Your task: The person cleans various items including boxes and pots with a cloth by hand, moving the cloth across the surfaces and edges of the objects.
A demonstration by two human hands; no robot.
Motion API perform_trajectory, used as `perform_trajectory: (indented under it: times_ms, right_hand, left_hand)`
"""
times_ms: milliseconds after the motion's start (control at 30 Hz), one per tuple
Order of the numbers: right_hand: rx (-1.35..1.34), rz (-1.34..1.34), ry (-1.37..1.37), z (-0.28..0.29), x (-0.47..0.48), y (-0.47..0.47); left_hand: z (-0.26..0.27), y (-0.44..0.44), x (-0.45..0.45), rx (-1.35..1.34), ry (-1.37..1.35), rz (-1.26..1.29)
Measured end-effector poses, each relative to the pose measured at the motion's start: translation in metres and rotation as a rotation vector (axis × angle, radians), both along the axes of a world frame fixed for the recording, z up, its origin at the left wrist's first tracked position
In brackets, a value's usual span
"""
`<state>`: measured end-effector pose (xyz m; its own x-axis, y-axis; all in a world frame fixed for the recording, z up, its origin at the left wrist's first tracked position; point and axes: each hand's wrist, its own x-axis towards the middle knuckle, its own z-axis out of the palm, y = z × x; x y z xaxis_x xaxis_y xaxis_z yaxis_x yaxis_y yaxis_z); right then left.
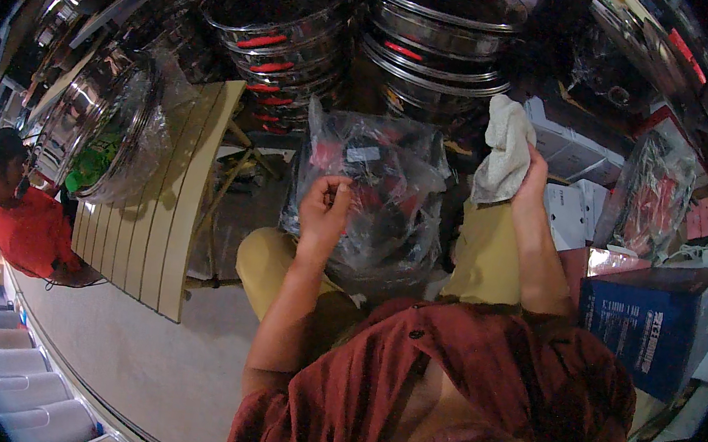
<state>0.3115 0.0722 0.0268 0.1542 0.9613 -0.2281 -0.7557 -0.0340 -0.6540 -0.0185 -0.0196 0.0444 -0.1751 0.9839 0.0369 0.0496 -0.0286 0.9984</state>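
A crumpled white cloth [503, 147] hangs upright from my right hand [533, 175], in front of my right knee. My left hand [324, 210] is raised with its fingers curled in, and I see nothing in it. Behind and beneath that hand, between my knees, stands a large clear plastic bag [389, 218]. Dark and red items show through the film, but its creases and glare hide what they are. A small pale label [363, 153] is on the bag's upper part.
Stacked steel basins with red labels [268, 53] and more steel vessels [441, 44] stand ahead. On the left, a slatted folding table [156, 215] bears a steel basin [76, 117] and plastic wrap. A person in red [30, 228] is beyond it. White cartons [566, 145] and a blue box [631, 324] line the right.
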Motion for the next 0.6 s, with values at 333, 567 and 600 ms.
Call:
perform_trajectory:
  times_ms: [333,567,600]
  right_hand:
    - [-0.041,-0.029,0.015,0.003,0.001,-0.001]
    - [-0.026,-0.002,0.053,0.023,-0.014,-0.009]
    - [-0.014,0.016,0.064,0.02,-0.013,-0.009]
  left_hand:
    - [0.013,-0.003,0.006,-0.139,-0.081,-0.044]
    - [0.004,-0.001,0.002,-0.019,-0.068,-0.031]
    - [0.001,-0.001,0.0,-0.017,-0.066,-0.041]
